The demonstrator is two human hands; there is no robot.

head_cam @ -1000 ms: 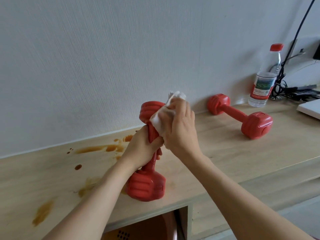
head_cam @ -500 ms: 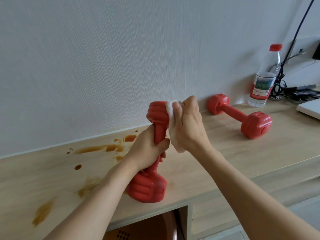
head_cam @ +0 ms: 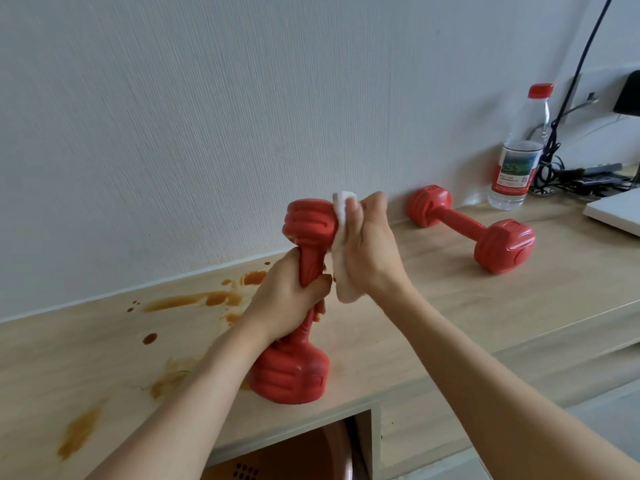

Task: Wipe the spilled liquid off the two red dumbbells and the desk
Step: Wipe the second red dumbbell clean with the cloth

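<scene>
A red dumbbell [head_cam: 308,226] stands on end on the wooden desk [head_cam: 450,299], its lower head near the front edge. My left hand [head_cam: 287,299] grips its handle. My right hand [head_cam: 370,251] presses a white tissue [head_cam: 341,206] against the right side of the upper head. A second red dumbbell [head_cam: 471,226] lies on its side by the wall to the right. Brown spilled liquid [head_cam: 194,299] streaks and dots the desk at the left, with more smears [head_cam: 78,434] toward the front left edge.
A clear water bottle [head_cam: 519,150] with a red cap stands at the back right beside black cables [head_cam: 554,168]. A white flat object [head_cam: 616,211] lies at the right edge. Under the desk opening sits a brown bin [head_cam: 294,459].
My right hand with the tissue slid from the top front of the upper dumbbell head round to its right side. The dumbbell has tilted more upright; my left hand keeps its grip.
</scene>
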